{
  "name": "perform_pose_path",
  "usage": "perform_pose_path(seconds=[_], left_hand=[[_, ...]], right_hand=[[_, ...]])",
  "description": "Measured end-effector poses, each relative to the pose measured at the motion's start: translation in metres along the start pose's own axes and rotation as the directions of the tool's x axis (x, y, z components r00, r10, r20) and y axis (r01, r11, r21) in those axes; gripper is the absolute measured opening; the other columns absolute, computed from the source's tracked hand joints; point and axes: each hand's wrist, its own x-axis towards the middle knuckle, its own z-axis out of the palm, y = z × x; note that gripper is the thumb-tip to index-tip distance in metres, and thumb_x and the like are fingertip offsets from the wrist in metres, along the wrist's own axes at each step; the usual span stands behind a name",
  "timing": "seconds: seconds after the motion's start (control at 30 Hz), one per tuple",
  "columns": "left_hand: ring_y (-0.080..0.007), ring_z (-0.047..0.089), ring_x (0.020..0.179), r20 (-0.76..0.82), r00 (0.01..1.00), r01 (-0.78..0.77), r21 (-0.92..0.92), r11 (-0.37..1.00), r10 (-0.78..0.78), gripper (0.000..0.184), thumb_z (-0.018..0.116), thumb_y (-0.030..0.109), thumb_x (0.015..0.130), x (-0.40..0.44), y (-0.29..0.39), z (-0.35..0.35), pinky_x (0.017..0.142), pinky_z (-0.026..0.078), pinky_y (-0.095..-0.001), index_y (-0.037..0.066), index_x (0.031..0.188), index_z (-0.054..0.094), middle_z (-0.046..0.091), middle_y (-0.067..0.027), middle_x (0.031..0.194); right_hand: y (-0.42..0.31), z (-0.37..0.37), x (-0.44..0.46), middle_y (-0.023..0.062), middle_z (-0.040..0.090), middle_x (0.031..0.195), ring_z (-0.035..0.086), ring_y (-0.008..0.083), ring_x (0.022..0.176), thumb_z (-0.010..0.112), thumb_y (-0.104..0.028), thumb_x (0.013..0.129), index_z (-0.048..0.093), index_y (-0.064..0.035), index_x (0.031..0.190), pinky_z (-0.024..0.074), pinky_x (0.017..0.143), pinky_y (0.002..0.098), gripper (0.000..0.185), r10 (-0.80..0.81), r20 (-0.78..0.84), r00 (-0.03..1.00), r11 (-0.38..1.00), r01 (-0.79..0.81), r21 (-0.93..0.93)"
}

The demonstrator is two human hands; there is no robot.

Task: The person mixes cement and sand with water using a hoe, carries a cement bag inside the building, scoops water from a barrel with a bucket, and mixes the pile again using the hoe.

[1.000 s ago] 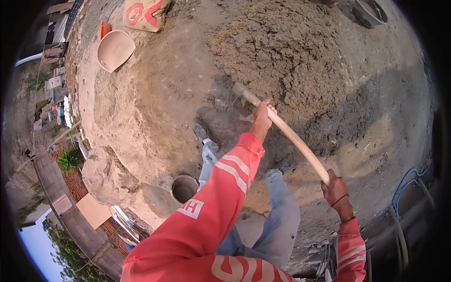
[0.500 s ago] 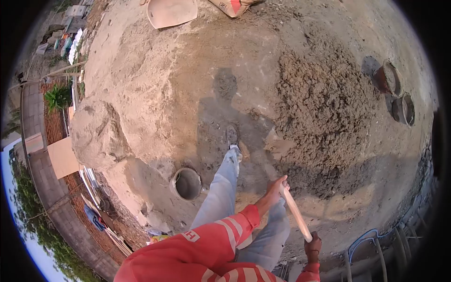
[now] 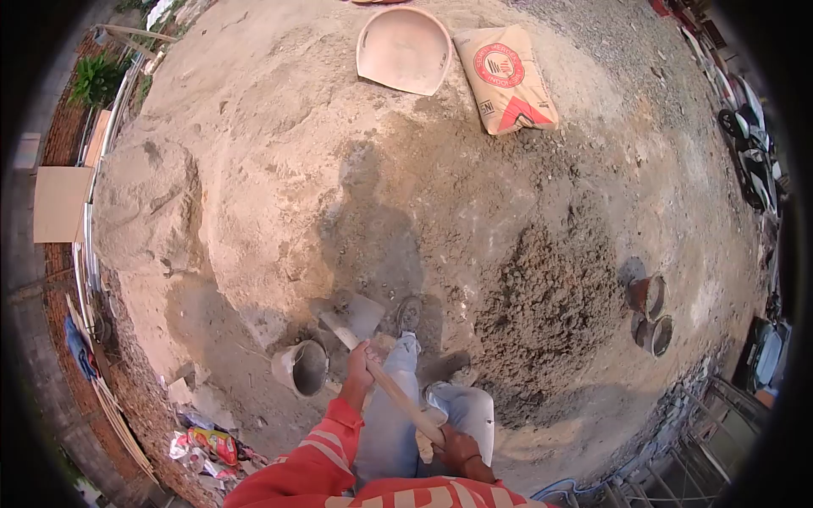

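Note:
I hold a hoe by its wooden handle [image 3: 396, 396], which slants across in front of my legs. My left hand [image 3: 362, 362] is closed round the handle nearer the blade. Towards the rear end, my right hand [image 3: 459, 449] is wrapped round it. The grey metal blade [image 3: 360, 315] is low by the ground, left of my front shoe [image 3: 409, 315]. Just left of the handle stands a bucket [image 3: 305, 369], its mouth tilted towards the right. A heap of dark wet mortar mix [image 3: 550, 317] lies on the ground to my right.
Two more buckets, one reddish [image 3: 648, 296] and one dark [image 3: 655, 336], stand beyond the heap. Ahead lie a pale shallow tray [image 3: 405, 52] and a printed cement sack [image 3: 508, 80]. Rubbish [image 3: 212, 449] lies at the lower left, with metal bars [image 3: 677, 470] at the lower right.
Both hands have swung the hoe left, from beside the mortar heap to near the left bucket. My view has shifted, so the tray and whole sack show.

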Motion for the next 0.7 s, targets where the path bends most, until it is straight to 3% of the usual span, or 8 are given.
perform_pose_path(seconds=[0.1,0.33,0.43,0.53,0.6,0.7], left_hand=[[-0.0113,0.042,0.051,-0.044,0.999,-0.005,-0.05,0.999,0.002,0.017,0.062,0.018,0.088,-0.013,0.011,-0.001,0.053,0.04,-0.0291,0.017,0.079,0.047,0.041,0.0044,0.061],[-0.0117,0.042,0.05,-0.099,0.994,-0.056,-0.177,0.983,0.039,0.017,0.062,0.017,0.087,0.003,0.035,0.065,0.05,0.039,-0.0294,0.015,0.078,0.047,0.041,0.0036,0.06],[-0.0118,0.041,0.05,-0.152,0.988,-0.045,-0.214,0.976,0.013,0.017,0.063,0.016,0.086,0.029,0.057,0.13,0.049,0.04,-0.0298,0.015,0.079,0.047,0.04,0.0031,0.06],[-0.0125,0.041,0.05,-0.104,0.991,-0.102,-0.229,0.968,0.08,0.019,0.064,0.015,0.086,0.081,0.097,0.213,0.049,0.039,-0.0292,0.014,0.078,0.047,0.041,0.0025,0.06],[-0.012,0.041,0.05,-0.09,0.99,-0.13,-0.221,0.967,0.112,0.02,0.064,0.016,0.086,0.101,0.132,0.268,0.049,0.04,-0.0286,0.014,0.077,0.047,0.043,0.0025,0.061],[-0.0122,0.042,0.049,-0.095,0.973,-0.226,-0.178,0.958,0.212,0.017,0.065,0.013,0.085,0.129,0.211,0.361,0.046,0.04,-0.03,0.014,0.085,0.048,0.044,0.0015,0.063]], right_hand=[[-0.029,-0.047,-0.004,0.0208,0.068,0.089,0.066,0.0415,0.086,0.066,-0.04,0.08,0.051,-0.0115,0.107,0.0504,0.078,0.0521,0.042,0.019,0.124,0.992,0.997,-0.009,-0.083],[-0.068,-0.16,0.031,0.0189,0.068,0.091,0.067,0.0391,0.087,0.065,-0.044,0.081,0.053,-0.0136,0.108,0.0526,0.077,0.051,0.043,0.02,0.179,0.984,0.974,0.021,-0.225],[-0.085,-0.225,0.067,0.0193,0.068,0.089,0.067,0.0396,0.086,0.065,-0.044,0.081,0.053,-0.0119,0.108,0.0527,0.075,0.0514,0.044,0.007,0.182,0.983,0.969,0.039,-0.246],[-0.083,-0.278,0.128,0.0199,0.067,0.085,0.067,0.0406,0.082,0.066,-0.044,0.08,0.051,-0.0094,0.107,0.0522,0.072,0.0525,0.046,-0.06,0.11,0.992,0.947,0.092,-0.308],[-0.099,-0.318,0.166,0.0191,0.067,0.082,0.065,0.0426,0.078,0.069,-0.035,0.078,0.049,-0.0089,0.105,0.0504,0.069,0.0531,0.043,-0.107,0.031,0.994,0.956,0.111,-0.273],[-0.128,-0.375,0.232,0.0213,0.064,0.076,0.063,0.045,0.074,0.07,-0.023,0.077,0.048,-0.0076,0.098,0.0501,0.067,0.0541,0.034,-0.308,-0.094,0.947,0.918,0.27,-0.291]])
